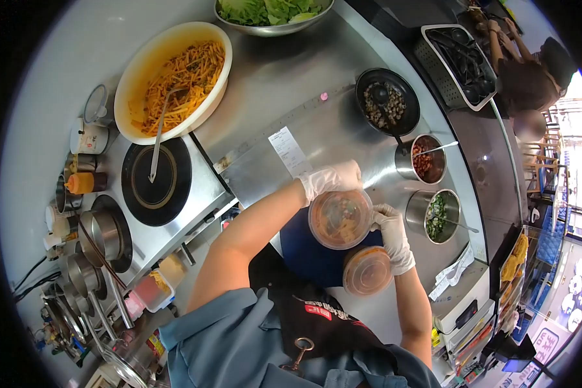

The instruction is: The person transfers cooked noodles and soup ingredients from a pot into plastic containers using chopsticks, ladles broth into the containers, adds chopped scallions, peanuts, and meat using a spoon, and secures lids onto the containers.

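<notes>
My left hand, in a white glove, rests with curled fingers at the upper rim of a round lidded container with food inside. At that container's right edge is my right hand, also gloved, its fingers bent against the rim. Just below it sits a second lidded container with orange contents. Both containers are over a dark blue surface in front of my apron. A printed receipt lies on the steel counter beyond my left hand.
A large bowl of orange strips stands upper left beside a round hotplate. Greens fill a bowl at the top. A black pan and two steel pots are right. A person is beyond the counter.
</notes>
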Motion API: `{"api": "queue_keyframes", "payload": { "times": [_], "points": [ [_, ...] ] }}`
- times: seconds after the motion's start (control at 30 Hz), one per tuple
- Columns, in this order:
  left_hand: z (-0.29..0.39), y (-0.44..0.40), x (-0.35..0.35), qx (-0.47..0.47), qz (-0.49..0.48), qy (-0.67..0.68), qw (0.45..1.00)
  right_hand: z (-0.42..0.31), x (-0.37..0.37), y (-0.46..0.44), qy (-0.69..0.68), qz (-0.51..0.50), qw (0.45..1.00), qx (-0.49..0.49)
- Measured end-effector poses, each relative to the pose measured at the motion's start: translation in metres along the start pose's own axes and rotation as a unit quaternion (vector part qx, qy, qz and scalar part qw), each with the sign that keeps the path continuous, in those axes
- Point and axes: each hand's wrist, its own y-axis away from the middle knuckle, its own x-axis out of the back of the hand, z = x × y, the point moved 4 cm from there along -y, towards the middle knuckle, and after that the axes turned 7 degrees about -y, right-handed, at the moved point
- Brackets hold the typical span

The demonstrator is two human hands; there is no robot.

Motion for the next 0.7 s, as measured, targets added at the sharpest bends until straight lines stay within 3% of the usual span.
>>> {"api": "queue_keyframes", "payload": {
  "times": [0.07,0.2,0.27,0.37,0.57,0.63,0.7],
  "points": [
    [0.016,-0.003,-0.002,-0.066,-0.051,-0.027,0.996,0.003,0.004,-0.003,0.004,-0.033,0.999,-0.028],
    [0.025,-0.013,-0.012,-0.078,-0.050,-0.086,0.992,-0.002,0.003,-0.003,-0.049,-0.057,0.996,-0.050],
    [0.039,-0.005,-0.004,-0.132,-0.074,-0.117,0.982,-0.005,-0.001,-0.001,-0.114,-0.081,0.988,-0.062],
    [0.017,-0.031,-0.025,-0.178,-0.048,-0.087,0.979,-0.003,0.000,-0.002,-0.066,-0.047,0.996,-0.022],
    [0.043,-0.015,-0.011,-0.154,-0.141,-0.089,0.974,0.000,0.004,-0.006,0.014,-0.027,0.998,0.055],
    [0.036,-0.017,-0.005,-0.107,-0.139,-0.057,0.983,0.002,0.004,-0.005,-0.039,-0.032,0.998,0.023],
    [0.020,-0.019,0.005,-0.125,-0.117,-0.048,0.984,0.007,0.007,-0.010,-0.049,-0.036,0.998,0.012]
  ]
}}
